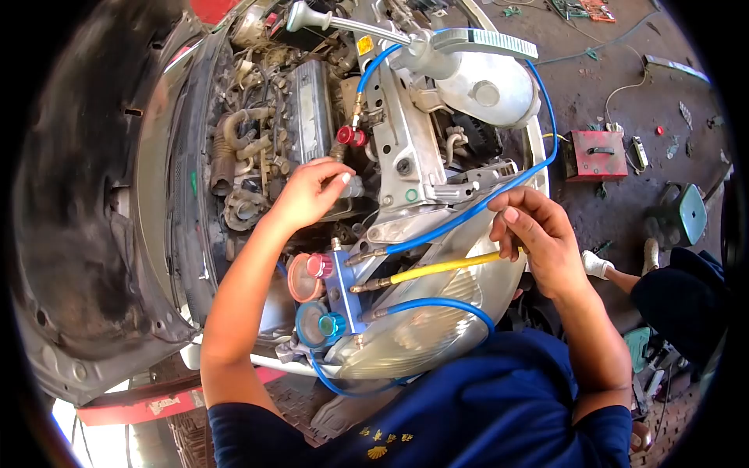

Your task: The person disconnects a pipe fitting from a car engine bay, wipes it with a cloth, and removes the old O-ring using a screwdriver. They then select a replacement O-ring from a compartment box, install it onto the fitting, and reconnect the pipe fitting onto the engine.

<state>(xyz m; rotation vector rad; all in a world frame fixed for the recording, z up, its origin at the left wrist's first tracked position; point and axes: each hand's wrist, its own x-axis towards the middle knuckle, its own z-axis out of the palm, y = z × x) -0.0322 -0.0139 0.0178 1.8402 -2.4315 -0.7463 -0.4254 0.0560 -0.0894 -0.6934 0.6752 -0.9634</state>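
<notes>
My left hand (308, 195) is over the engine bay, thumb and fingertips drawn together beside a grey cylindrical part (353, 187). Whether it grips anything is hidden. Just above it, a red quick coupler (351, 136) joins a blue hose (468, 210). My right hand (538, 238) has its fingers curled in a pinch over the headlight, close to the end of the visible yellow hose (445, 267); what the fingertips hold cannot be made out. A blue gauge manifold (343, 288), with a red knob (319, 266) and a blue-green knob (332, 324), rests by the headlight (421, 343).
A white bottle-like container with a pump handle (488, 90) sits over the car's front. The raised hood (86, 234) stands at left. On the floor are a red box (597, 154) and a green-topped stool (683, 214). Another person's leg (671, 288) shows at right.
</notes>
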